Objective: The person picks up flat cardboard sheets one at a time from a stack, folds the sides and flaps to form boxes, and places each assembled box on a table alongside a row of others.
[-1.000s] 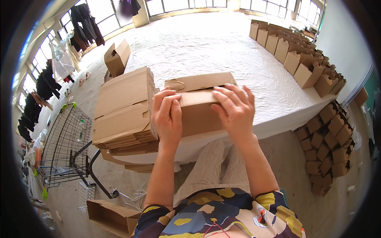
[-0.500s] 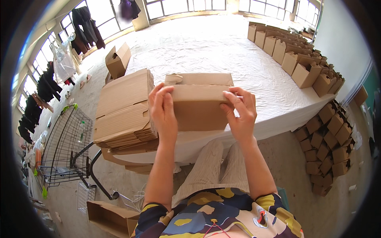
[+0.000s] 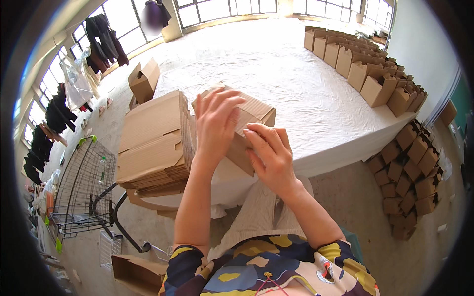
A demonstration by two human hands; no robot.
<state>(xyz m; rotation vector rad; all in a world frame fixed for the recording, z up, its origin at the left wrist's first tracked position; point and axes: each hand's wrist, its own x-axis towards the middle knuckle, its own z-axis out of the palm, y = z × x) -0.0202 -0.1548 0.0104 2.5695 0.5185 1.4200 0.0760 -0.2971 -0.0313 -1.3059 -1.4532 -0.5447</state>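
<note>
Now: cardboard box held tilted over worktop edge

A cardboard box (image 3: 247, 130) is gripped by both hands. Left hand (image 3: 216, 121) is spread flat over its top, fingers (image 3: 224, 101) splayed; right hand (image 3: 270, 157) is pressed on the near face. A stack of flat cartons (image 3: 153, 143) lies just beside, on the white-covered worktop (image 3: 296, 74).

Wire cart (image 3: 81, 190), assembled boxes (image 3: 365, 64), hanging clothes (image 3: 106, 37)

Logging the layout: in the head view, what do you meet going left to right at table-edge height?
Wire cart → stack of flat cardboard → left hand → right hand on the cardboard box → stacked boxes on the floor.
</note>
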